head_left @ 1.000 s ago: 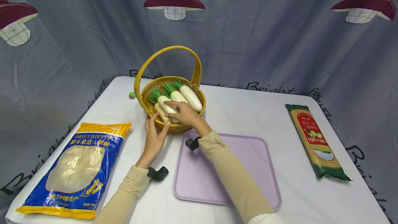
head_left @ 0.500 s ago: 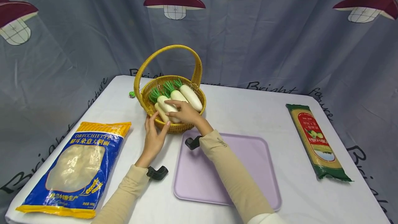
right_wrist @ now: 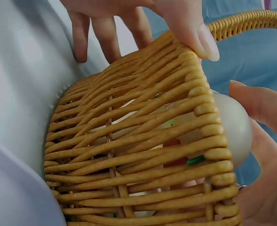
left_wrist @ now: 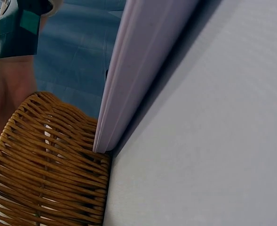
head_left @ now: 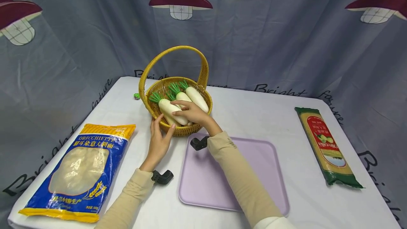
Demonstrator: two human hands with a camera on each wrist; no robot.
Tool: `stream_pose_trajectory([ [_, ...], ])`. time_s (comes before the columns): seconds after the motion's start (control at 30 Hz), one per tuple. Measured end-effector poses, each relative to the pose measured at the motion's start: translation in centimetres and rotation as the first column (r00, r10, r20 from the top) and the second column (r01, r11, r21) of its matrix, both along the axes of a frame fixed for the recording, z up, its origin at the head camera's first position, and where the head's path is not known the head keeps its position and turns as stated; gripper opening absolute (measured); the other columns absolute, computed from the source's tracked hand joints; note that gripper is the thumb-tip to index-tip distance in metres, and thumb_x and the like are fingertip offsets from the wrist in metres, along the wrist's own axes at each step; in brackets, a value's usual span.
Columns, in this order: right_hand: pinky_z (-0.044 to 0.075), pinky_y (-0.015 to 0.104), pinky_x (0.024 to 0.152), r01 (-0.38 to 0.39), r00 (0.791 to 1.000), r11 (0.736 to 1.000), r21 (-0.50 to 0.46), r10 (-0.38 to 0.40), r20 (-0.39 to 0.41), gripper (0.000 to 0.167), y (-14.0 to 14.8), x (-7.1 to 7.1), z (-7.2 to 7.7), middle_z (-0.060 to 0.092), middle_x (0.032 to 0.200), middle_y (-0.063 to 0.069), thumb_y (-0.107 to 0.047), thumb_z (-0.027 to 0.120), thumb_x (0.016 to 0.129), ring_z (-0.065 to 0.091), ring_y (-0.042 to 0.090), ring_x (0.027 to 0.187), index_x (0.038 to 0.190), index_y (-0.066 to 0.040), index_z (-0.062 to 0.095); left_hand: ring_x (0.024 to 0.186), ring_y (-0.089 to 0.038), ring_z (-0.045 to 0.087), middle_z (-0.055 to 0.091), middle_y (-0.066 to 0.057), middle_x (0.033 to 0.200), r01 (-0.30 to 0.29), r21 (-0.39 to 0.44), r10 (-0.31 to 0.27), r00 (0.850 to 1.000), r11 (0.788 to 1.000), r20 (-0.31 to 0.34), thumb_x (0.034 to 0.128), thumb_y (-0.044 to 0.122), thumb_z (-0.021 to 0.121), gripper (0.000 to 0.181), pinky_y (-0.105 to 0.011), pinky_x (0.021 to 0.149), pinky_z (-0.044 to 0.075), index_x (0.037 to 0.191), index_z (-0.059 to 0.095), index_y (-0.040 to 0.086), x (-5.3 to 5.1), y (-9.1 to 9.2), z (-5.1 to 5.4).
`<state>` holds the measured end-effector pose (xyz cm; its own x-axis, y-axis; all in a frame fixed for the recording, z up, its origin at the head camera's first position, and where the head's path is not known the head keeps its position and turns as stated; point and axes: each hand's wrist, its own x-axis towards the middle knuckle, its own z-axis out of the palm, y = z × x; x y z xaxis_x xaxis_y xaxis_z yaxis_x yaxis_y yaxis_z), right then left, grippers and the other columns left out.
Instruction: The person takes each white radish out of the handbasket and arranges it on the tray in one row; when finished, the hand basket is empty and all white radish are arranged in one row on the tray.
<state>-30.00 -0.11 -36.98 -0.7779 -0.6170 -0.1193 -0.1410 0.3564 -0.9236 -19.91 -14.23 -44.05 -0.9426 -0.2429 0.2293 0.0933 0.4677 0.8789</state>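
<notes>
A wicker basket [head_left: 183, 131] with a tall handle holds several white radishes with green tops. My right hand [head_left: 196, 114] reaches over its near rim and pinches a white radish [head_left: 168, 107] between thumb and fingers. That radish lies over a paler one [head_left: 170, 119], mostly covered. Two more, including a long radish [head_left: 197, 99], lie at the right. My left hand [head_left: 158, 148] is spread against the basket's near left side, its thumb at the rim. The right wrist view shows the left thumb [right_wrist: 194, 33] on the rim, with straight fingers outside the wicker.
A lilac tray [head_left: 216, 186] lies in front of the basket, under my right forearm. A blue and yellow pasta bag [head_left: 79, 172] lies at left, a green-ended noodle pack [head_left: 327, 146] at right. A small green object [head_left: 136, 96] sits left of the basket.
The radish in my right hand has shifted slightly, its green top swinging left and its body covering more of the one beneath. My left hand stays at the basket. The view has shifted slightly.
</notes>
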Motion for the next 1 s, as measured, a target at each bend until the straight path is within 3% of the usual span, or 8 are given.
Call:
stream_pose_trajectory([
  [0.1, 0.041, 0.025, 0.045, 0.014, 0.999, 0.999, -0.036, -0.012, 0.051, 0.047, 0.1, -0.3, -0.1, 0.059, 0.115, 0.016, -0.031, 0.062, 0.085, 0.044, 0.01, 0.049, 0.129, -0.035, 0.048, 0.139, -0.031, 0.01, 0.006, -0.013, 0.151, -0.006, 0.003, 0.006, 1.0, 1.0, 0.006, 0.0881, 0.047, 0.051, 0.064, -0.055, 0.107, 0.021, 0.14, 0.024, 0.022, 0.0, 0.1, 0.0],
  [0.33, 0.044, 0.025, 0.063, 0.11, 0.982, 0.978, -0.176, -0.08, 0.168, 0.045, 0.6, -0.7, -0.2, 0.058, 0.117, 0.012, -0.031, 0.059, 0.087, 0.055, 0.011, 0.077, 0.13, -0.036, 0.045, 0.14, -0.03, 0.006, 0.004, -0.013, 0.152, -0.008, 0.0, 0.008, 1.0, 1.0, -0.002, 0.0877, 0.045, 0.053, 0.065, -0.054, 0.109, 0.019, 0.14, 0.024, 0.019, -0.1, 0.0, -0.1],
  [0.57, 0.048, 0.026, 0.08, 0.122, 0.957, 0.927, -0.354, -0.015, 0.29, 0.046, 1.5, -0.8, -0.1, 0.034, 0.142, 0.002, -0.023, 0.053, 0.092, 0.051, 0.018, 0.112, 0.135, -0.032, 0.04, 0.14, -0.031, 0.004, 0.002, -0.012, 0.152, -0.002, 0.001, 0.002, 1.0, 1.0, 0.006, 0.0877, 0.046, 0.052, 0.065, -0.054, 0.109, 0.018, 0.141, 0.024, 0.02, -0.2, 0.0, -0.2],
  [0.83, 0.05, 0.029, 0.079, 0.15, 0.919, 0.854, -0.497, 0.065, 0.388, 0.05, 3.6, 1.1, 0.9, 0.034, 0.137, 0.014, -0.012, 0.049, 0.093, 0.057, 0.016, 0.098, 0.137, -0.031, 0.034, 0.14, -0.032, 0.004, 0.0, -0.013, 0.152, -0.002, 0.003, 0.002, 1.0, 1.0, 0.015, 0.0883, 0.046, 0.051, 0.065, -0.057, 0.107, 0.019, 0.141, 0.022, 0.022, 0.0, -0.5, -0.1],
  [0.9, 0.05, 0.029, 0.079, 0.162, 0.918, 0.845, -0.509, 0.061, 0.393, 0.052, 4.5, 2.1, 1.2, 0.032, 0.136, 0.014, -0.011, 0.048, 0.093, 0.056, 0.016, 0.098, 0.138, -0.031, 0.032, 0.14, -0.032, 0.004, 0.0, -0.013, 0.152, 0.0, 0.006, 0.0, 1.0, 1.0, 0.022, 0.0884, 0.046, 0.051, 0.065, -0.057, 0.107, 0.019, 0.141, 0.022, 0.022, 0.0, -0.4, -0.1],
  [1.0, 0.049, 0.029, 0.078, 0.184, 0.926, 0.852, -0.491, 0.016, 0.376, 0.054, 6.1, 4.0, 1.5, 0.036, 0.128, 0.012, -0.011, 0.048, 0.093, 0.055, 0.016, 0.099, 0.139, -0.031, 0.028, 0.14, -0.033, 0.004, -0.001, -0.012, 0.152, 0.009, 0.007, -0.009, 1.0, 1.0, 0.025, 0.0883, 0.047, 0.05, 0.065, -0.056, 0.108, 0.019, 0.141, 0.022, 0.023, 0.0, -0.2, -0.2],
])
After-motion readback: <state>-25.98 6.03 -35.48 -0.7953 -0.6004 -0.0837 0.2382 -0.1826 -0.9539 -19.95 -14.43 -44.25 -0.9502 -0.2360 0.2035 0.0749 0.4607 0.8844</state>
